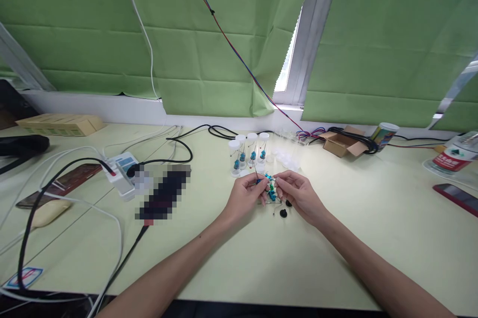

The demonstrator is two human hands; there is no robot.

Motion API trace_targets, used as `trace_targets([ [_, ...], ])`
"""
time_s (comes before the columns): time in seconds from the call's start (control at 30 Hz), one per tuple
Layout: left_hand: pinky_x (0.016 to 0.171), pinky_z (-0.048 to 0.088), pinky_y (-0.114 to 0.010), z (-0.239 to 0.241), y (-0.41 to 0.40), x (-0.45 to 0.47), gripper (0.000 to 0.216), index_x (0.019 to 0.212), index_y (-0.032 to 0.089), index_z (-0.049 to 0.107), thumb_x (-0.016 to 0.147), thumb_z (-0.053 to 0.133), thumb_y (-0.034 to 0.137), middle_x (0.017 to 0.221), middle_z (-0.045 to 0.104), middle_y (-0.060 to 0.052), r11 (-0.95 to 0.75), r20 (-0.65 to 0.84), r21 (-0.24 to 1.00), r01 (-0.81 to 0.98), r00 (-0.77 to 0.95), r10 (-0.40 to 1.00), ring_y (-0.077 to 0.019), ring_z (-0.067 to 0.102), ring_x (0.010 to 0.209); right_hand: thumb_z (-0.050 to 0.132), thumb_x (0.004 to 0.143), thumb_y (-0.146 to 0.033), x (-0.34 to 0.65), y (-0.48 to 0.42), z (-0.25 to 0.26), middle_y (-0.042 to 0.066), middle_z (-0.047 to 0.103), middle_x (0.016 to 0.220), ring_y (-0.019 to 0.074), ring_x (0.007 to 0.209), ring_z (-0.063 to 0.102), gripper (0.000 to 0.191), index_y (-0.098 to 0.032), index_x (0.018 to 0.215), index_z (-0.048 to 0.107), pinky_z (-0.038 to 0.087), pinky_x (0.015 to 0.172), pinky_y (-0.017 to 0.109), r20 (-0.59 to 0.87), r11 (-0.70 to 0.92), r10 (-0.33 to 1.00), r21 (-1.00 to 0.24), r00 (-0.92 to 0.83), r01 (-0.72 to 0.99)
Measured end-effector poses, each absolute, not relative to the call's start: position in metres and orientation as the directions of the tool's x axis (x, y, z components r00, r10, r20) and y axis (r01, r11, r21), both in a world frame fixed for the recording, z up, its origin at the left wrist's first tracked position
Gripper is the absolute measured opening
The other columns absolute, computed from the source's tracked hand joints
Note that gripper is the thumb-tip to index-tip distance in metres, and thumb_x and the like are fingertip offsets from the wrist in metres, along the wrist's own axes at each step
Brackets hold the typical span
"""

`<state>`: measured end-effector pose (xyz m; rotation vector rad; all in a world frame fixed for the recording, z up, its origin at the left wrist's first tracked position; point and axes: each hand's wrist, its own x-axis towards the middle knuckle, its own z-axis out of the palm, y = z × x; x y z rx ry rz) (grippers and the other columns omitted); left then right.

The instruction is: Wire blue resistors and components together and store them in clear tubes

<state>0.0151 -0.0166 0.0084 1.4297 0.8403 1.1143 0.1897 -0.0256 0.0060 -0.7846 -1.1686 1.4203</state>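
Both hands are close together above the middle of the table. My left hand [246, 192] pinches a small dark blue part [259, 181] with a thin wire sticking up from it. The fingertips of my right hand [295, 192] are pressed together just to the right, on something too small to make out. Between and below the hands lie several small blue and green parts [272, 193] with thin wire leads. Two black knob-like pieces, one of them a round black cap [283, 213], lie near my right hand. Behind stand several clear white-capped tubes [263, 151] with blue wired parts inside.
Loose clear plastic pieces [286, 159] lie behind my right hand. A power strip [121, 176] with tangled cables and a blurred dark device [166, 193] are on the left. Toward the right are a cardboard box [338, 144], a can [384, 136], a bottle [453, 154] and a red-edged phone [455, 198].
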Motion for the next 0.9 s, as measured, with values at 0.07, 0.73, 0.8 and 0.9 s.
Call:
trace_targets([
  [0.07,0.056,0.046,-0.025,0.0095,-0.0180,0.0154,0.029,0.080,0.016,0.064,0.084,0.061,0.045,0.065,0.061,0.000,-0.185,0.192,0.981,-0.051,0.312,0.931,-0.0116,0.055,0.052,0.077,0.077,-0.038,0.1903,-0.0251,0.0053,-0.001,0.060,0.068,0.0102,0.059,0.053,0.023,-0.018,0.084,0.069,0.043,0.055,0.024,0.145,0.078,0.970,-0.946,-0.196,-0.314],
  [0.73,0.055,0.043,-0.025,0.0091,-0.0253,0.0184,0.029,0.083,0.017,0.066,0.087,0.056,0.044,0.057,0.057,0.002,-0.263,0.224,0.960,0.098,0.296,0.928,-0.0113,0.051,0.050,0.074,0.077,-0.047,0.1910,-0.0269,0.0096,-0.002,0.056,0.058,0.0075,0.045,0.047,0.035,-0.016,0.067,0.060,0.037,0.042,0.021,0.068,0.013,0.980,-0.960,-0.188,-0.278],
  [0.8,0.054,0.043,-0.025,0.0073,-0.0255,0.0187,0.029,0.083,0.017,0.067,0.087,0.057,0.044,0.057,0.056,0.002,-0.270,0.230,0.957,0.106,0.288,0.930,-0.0114,0.051,0.050,0.073,0.077,-0.049,0.1908,-0.0269,0.0094,-0.002,0.056,0.056,0.0076,0.043,0.046,0.037,-0.017,0.066,0.058,0.036,0.041,0.022,0.064,0.016,0.981,-0.967,-0.184,-0.254],
  [0.9,0.054,0.042,-0.025,0.0074,-0.0267,0.0189,0.029,0.082,0.018,0.066,0.087,0.056,0.045,0.056,0.056,0.002,-0.288,0.243,0.949,0.127,0.288,0.926,-0.0117,0.050,0.050,0.071,0.077,-0.052,0.1906,-0.0267,0.0078,-0.003,0.055,0.055,0.0089,0.043,0.047,0.039,-0.018,0.066,0.056,0.037,0.041,0.023,0.080,0.049,0.984,-0.981,-0.162,-0.188],
])
